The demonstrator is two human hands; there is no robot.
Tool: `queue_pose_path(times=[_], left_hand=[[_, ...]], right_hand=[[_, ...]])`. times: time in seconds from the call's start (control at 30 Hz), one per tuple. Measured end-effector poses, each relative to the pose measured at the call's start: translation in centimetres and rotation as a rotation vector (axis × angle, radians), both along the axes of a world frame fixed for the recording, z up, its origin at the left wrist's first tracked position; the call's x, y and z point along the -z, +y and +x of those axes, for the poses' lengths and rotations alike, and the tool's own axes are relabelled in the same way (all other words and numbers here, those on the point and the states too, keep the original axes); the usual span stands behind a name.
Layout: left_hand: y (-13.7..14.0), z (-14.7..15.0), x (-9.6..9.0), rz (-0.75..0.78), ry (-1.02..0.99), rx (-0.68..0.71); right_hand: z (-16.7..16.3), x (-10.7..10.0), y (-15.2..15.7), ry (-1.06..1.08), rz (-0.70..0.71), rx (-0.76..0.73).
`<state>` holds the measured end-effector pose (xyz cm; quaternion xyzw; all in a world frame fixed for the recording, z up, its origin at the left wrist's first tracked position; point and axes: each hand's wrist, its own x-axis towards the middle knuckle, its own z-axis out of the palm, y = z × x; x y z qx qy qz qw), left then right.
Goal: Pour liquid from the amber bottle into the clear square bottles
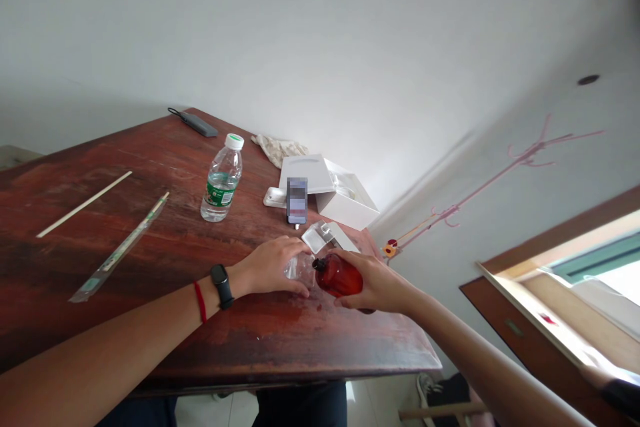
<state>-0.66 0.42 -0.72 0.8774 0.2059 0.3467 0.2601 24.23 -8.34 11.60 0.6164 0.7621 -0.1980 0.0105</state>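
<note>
My left hand [275,267] is wrapped round a clear plastic cup [301,269] low over the table. In my right hand [373,280] is a reddish-brown bottle [341,276], tipped on its side. Its dark neck points left, right at the cup's rim; I cannot tell whether liquid is flowing. Small wet-looking spots lie on the wood just below the two. A phone [297,201] with a blurred screen stands upright behind my hands, near a small clear-and-grey package [327,237].
On the dark red wooden table [200,340] stands a water bottle [220,180] with a green label. Left of it lie a bare wooden stick [85,204] and wrapped chopsticks [120,250]. Farther back are an open white box [350,197], a cloth [280,148] and a grey device [197,123].
</note>
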Motion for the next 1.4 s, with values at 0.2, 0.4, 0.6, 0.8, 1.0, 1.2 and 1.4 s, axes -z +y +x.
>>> queue_pose_path(times=[0.2, 0.4, 0.6, 0.8, 1.0, 1.2, 1.4], left_hand=[[0.00, 0.05, -0.07, -0.002, 0.007, -0.001], [0.06, 0.09, 0.06, 0.002, 0.009, -0.006], [-0.05, 0.08, 0.10, 0.006, 0.007, -0.016], [0.09, 0.13, 0.20, 0.005, 0.008, -0.013], [0.08, 0.11, 0.24, 0.012, 0.005, -0.018], [0.03, 0.04, 0.13, 0.009, 0.011, -0.015], [0.04, 0.01, 0.10, 0.009, 0.002, -0.008]], right_hand=[[-0.38, -0.23, 0.00, 0.004, -0.036, 0.037], [-0.65, -0.54, 0.07, 0.000, -0.058, 0.049], [-0.64, -0.47, 0.08, -0.005, -0.063, 0.058], [-0.83, -0.55, 0.04, 0.012, -0.090, 0.074], [-0.56, -0.51, 0.19, -0.002, -0.080, 0.058], [-0.14, -0.26, 0.22, -0.052, 0.019, -0.006], [-0.46, -0.54, 0.11, -0.030, -0.051, 0.049]])
